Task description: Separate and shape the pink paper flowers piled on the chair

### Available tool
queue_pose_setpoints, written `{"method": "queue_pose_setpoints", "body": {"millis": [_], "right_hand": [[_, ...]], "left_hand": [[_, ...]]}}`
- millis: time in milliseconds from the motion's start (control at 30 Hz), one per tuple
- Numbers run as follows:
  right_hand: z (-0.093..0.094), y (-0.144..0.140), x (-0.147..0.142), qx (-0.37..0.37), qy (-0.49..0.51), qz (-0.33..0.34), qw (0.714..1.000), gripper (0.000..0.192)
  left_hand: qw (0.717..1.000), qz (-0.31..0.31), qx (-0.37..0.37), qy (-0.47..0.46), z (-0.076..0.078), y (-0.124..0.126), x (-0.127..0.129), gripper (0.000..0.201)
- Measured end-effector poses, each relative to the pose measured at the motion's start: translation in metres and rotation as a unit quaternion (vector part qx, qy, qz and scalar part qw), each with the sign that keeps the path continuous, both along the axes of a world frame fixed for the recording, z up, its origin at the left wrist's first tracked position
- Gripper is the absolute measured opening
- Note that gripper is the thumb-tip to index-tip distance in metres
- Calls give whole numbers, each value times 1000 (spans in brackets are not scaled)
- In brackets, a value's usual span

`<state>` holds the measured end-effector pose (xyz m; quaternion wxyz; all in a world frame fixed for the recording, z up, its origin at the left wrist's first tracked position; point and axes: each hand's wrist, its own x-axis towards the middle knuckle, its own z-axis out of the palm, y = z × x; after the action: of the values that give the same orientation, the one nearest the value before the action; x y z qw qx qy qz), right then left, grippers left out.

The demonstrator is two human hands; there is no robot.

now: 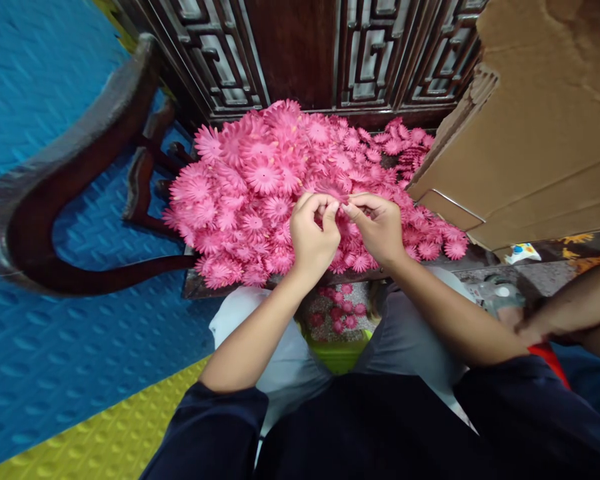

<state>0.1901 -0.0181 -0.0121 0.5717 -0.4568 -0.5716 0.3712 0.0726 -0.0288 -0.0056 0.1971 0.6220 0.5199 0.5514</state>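
Observation:
Between my hands is a pink artificial flower (331, 191), its petals fanned out just above my fingertips. My left hand (316, 225) pinches it from the left with thumb and forefinger. From the other side my right hand (379, 225) grips its edge, thumb and fingers closed. The fingertips of both hands almost meet, and they partly hide the flower's lower side. Beneath and behind them spreads a large heap of pink artificial flowers (263, 175), piled highest on the left and lying flatter in small stacks on the right.
A dark carved wooden bench back (300, 53) rises behind the heap, with its curved armrest (80, 173) at left. A large cardboard piece (545, 127) stands at right. Several fallen flowers (343, 309) lie on the floor between my knees. Another person's arm (575, 303) is at far right.

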Motion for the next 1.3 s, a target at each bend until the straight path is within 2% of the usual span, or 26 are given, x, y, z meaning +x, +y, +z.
{"method": "queue_pose_setpoints", "body": {"millis": [133, 267, 400, 633, 800, 900, 1000, 1133, 1233, 1300], "right_hand": [[-3, 2, -1, -49, 57, 3, 997, 13], [-2, 6, -2, -135, 138, 46, 980, 26], [5, 8, 0, -177, 165, 85, 967, 29], [10, 9, 4, -179, 139, 98, 969, 20], [10, 9, 5, -171, 155, 106, 967, 23], [11, 8, 5, -177, 154, 100, 967, 26], [12, 9, 6, -173, 146, 85, 970, 29], [10, 10, 6, -151, 135, 76, 976, 27], [11, 8, 6, -129, 85, 65, 986, 24], [12, 4, 5, -76, 17, 43, 996, 20]], "left_hand": [[996, -35, -57, -63, 1, 3, 0, 14], [979, -91, -113, -141, 5, 8, -7, 10], [974, -119, -132, -144, 11, 10, -13, 19], [965, -166, -134, -152, 13, 11, -14, 26], [940, -197, -177, -216, 13, 14, -14, 33], [927, -200, -194, -252, 14, 14, -13, 30], [931, -176, -199, -249, 14, 15, -13, 19], [931, -180, -192, -251, 12, 15, -14, 16], [945, -162, -169, -227, 12, 13, -15, 19], [961, -139, -138, -193, 14, 11, -15, 21]]}}
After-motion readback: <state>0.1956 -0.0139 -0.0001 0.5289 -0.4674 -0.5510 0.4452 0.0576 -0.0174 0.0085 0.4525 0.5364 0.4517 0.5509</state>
